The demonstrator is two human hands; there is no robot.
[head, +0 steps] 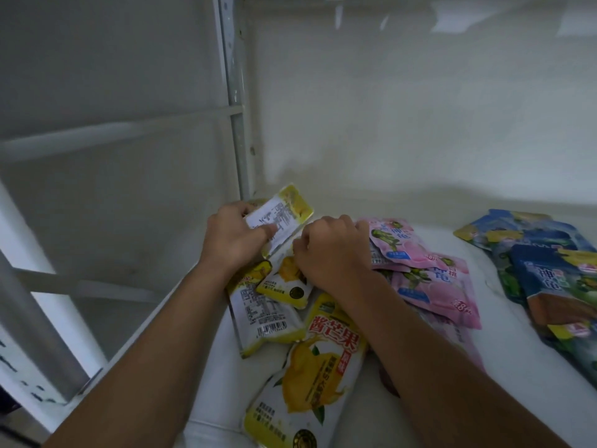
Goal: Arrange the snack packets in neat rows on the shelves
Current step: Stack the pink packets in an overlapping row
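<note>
My left hand (pixel 231 236) grips a yellow mango snack packet (pixel 290 206) with its white label side up, near the shelf's back left corner. My right hand (pixel 332 250) is curled on top of the yellow packets (pixel 284 287) beside it; what its fingers hold is hidden. More yellow packets lie loosely under my arms, one large one (pixel 310 383) face up near the front. A loose overlapping stack of pink packets (pixel 433 279) sits just right of my right hand. Blue packets (pixel 542 270) lie piled at the far right.
The white shelf board (pixel 452 367) runs from left edge to right. A white back panel (pixel 403 124) rises behind it. A perforated metal upright (pixel 237 124) stands at the back left corner. Left of the shelf edge is open space with white rails (pixel 97 137).
</note>
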